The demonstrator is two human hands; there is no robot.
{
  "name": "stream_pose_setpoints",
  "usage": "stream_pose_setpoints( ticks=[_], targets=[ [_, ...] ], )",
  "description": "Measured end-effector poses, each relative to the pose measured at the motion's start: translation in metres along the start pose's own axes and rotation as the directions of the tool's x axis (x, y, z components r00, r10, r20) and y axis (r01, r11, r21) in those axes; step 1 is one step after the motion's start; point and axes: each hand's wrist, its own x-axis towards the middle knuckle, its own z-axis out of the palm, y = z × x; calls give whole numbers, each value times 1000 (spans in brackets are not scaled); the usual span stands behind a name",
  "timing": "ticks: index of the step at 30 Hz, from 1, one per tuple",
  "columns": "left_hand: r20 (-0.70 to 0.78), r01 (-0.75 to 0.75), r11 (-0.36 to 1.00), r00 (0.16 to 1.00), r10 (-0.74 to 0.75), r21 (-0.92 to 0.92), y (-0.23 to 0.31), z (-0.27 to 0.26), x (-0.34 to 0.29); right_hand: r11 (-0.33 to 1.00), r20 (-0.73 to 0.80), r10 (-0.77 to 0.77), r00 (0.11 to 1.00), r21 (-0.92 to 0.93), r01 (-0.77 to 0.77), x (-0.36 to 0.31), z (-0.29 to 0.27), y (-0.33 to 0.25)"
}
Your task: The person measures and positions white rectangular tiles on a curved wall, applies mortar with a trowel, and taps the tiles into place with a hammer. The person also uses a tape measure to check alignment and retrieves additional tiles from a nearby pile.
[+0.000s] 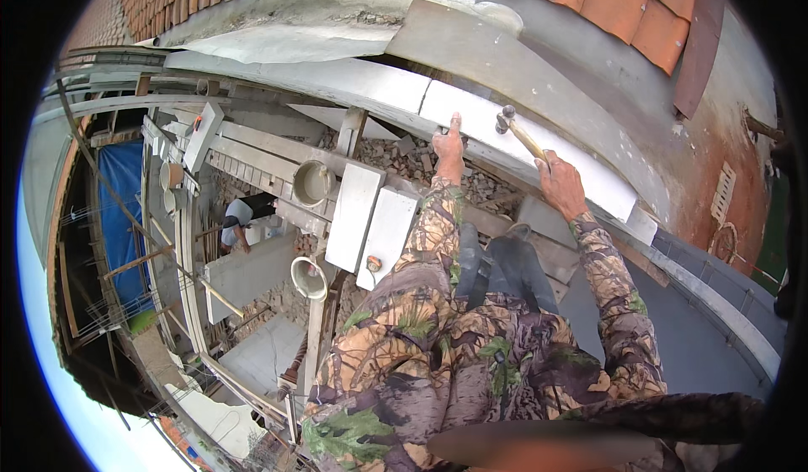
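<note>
The right hand's (562, 184) grip, past 2 o'clock, wraps one hammer's (528, 140) handle, apparently to keep its head free over the long white block (481, 117) at 2. The left hand (449, 145), at 1, touches that block's near edge, seemingly steadying it; whether it clenches, I cannot tell. Two white slabs (355, 217) lie toward 9; two nearer buckets (314, 203), at 10 and 8.

Hammer (528, 139) in right grip (562, 184), white block (481, 118)
</note>
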Motion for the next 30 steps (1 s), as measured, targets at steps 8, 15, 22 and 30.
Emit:
stream_pose_setpoints(
  ticks=[8, 15, 22, 30],
  targets=[
    [-82, 53, 997, 995, -49, 49, -6, 1, 2, 998, 2, -55, 998, -14, 55, -3, 8, 19],
    [-101, 81, 989, 993, -68, 122, 1, 8, 0, 997, 136, 48, 989, -74, -38, 13, -29, 37],
    [173, 190, 981, 968, -182, -35, 28, 4, -21, 998, -13, 58, 998, -29, -59, -11, -80, 56],
    [2, 268, 963, 963, -268, -20, -106, -132, -103, 987, 74, -25, 997, -158, 36, -6, -36, 65]
  ],
)
